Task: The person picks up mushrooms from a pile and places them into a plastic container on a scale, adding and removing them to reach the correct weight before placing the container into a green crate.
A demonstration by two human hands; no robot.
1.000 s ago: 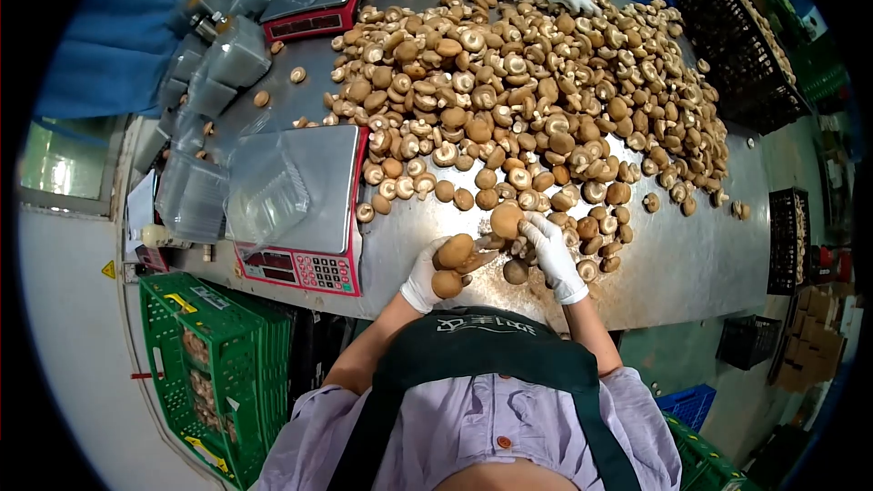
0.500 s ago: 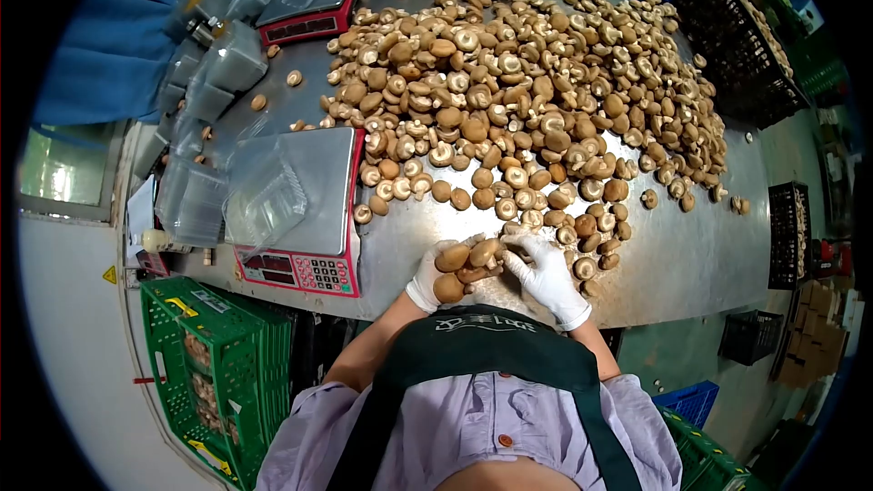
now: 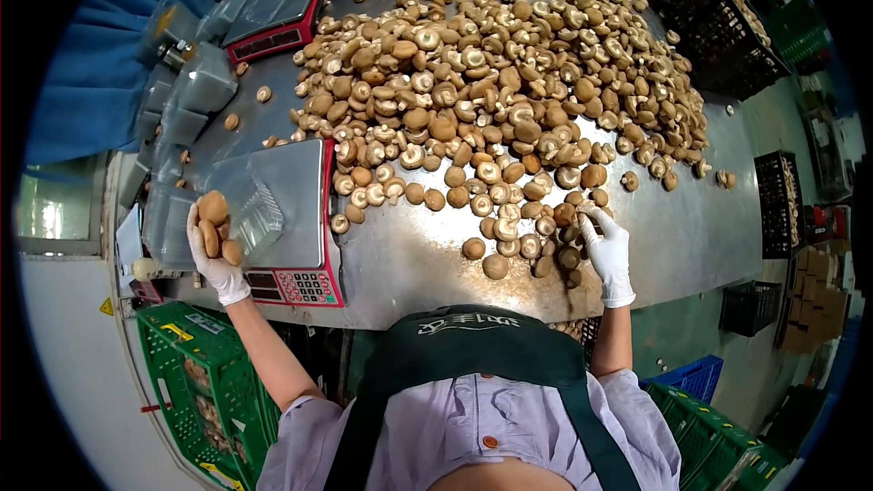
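Observation:
My left hand (image 3: pixel 216 250), in a white glove, is closed around several brown shiitake mushrooms (image 3: pixel 213 209). It is raised at the left front of the near scale (image 3: pixel 289 200), beside a clear plastic tray (image 3: pixel 250 218) on the scale's plate. Also gloved, my right hand (image 3: pixel 609 259) reaches to the near right edge of the mushroom pile (image 3: pixel 455 82). Its thumb and fingers are apart, with the tips at the mushrooms there; no firm hold shows. Blurred mushrooms (image 3: pixel 570 258) lie just left of this hand.
A second red-edged scale (image 3: pixel 273 32) stands at the back left, near stacked clear trays (image 3: pixel 205 82). Black crates (image 3: pixel 718 27) line the right side. Green crates (image 3: pixel 195 355) are stacked below the table's left front edge.
My hands have separated. The left has swung left to the scale with mushrooms in it; the right has moved right and forward to the pile's edge. Several mushrooms near the front have shifted.

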